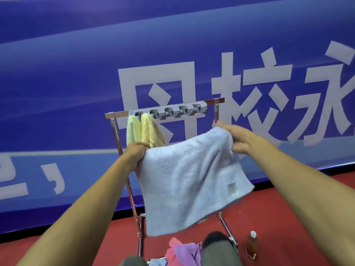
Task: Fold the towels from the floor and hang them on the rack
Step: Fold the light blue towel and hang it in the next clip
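At the centre of the frame, the left hand (136, 152) and right hand (236, 139) each pinch a top corner of the pale blue towel (192, 179), holding it spread before the rack (119, 114), probably to square it for folding.

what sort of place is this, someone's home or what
Likely a hall or event space, not a home: a huge blue banner with big white characters covers the wall, the floor is red, and a freestanding metal rack stands on it.
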